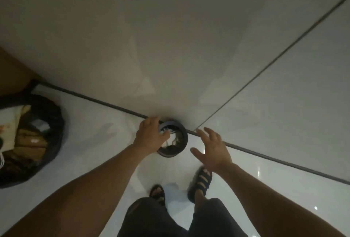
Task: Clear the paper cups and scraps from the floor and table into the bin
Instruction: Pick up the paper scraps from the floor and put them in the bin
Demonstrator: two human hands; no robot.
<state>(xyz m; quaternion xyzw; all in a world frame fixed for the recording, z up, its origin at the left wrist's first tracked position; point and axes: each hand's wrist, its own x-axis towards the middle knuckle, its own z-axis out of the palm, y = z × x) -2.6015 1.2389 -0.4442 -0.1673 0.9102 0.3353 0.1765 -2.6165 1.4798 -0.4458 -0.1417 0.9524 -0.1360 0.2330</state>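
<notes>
At nine o'clock the bin (56, 117), lined in black, already holds paper and brown scraps, so part of the clearing looks done. At centre, the left hand (149, 138) curls its grip over the rim of a dark round tub (184, 139) standing on the floor (274, 132), with pale scraps inside. At the tub's three o'clock, the right hand (212, 147) is spread and holds nothing. Emptying the tub looks like what is left; no counter shows.

White glossy floor (189, 28), dark grey grout lines (284, 51). At the left edge, a black bin bag (55, 123) holds brown and cream paper (28, 142). The round tub (182, 138) at centre is black, its scraps (171, 140) white. Bottom: black sandals (203, 178), dark trousers (151, 217).
</notes>
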